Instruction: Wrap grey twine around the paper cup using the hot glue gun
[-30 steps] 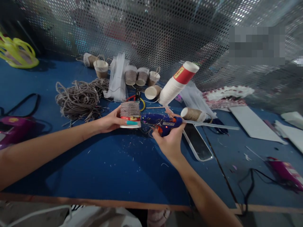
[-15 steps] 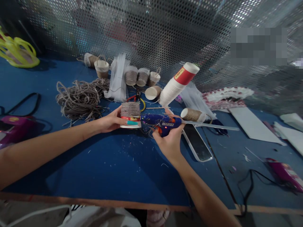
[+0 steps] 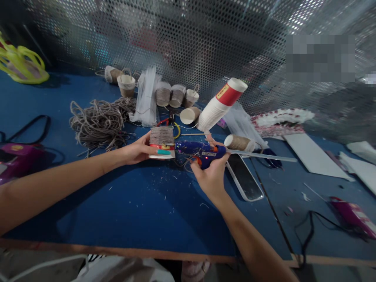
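Observation:
A paper cup (image 3: 162,136), partly wound with grey-brown cord, lies in the grip of my left hand (image 3: 138,150). Its red band and white rim show below the windings, and the thumb with its turquoise nail presses on the band. My right hand (image 3: 212,176) is wrapped round a blue glue gun (image 3: 195,148) with a lit orange light. The gun's nozzle points left and meets the cup's right side; whether it touches I cannot tell. A long clear glue stick (image 3: 264,156) juts out of the gun's back. Loose cord hangs below the nozzle.
A heap of grey cord (image 3: 96,123) lies left of the cup. Behind stand several cord-wrapped cups (image 3: 163,94) and a leaning stack of paper cups (image 3: 216,107). Red-and-yellow-handled pliers (image 3: 177,130) lie behind my hands. A phone (image 3: 245,178) rests to the right, before a table seam.
Both hands hold almost the same position. The glue gun and my right hand have shifted very slightly; the cup stays in my left hand.

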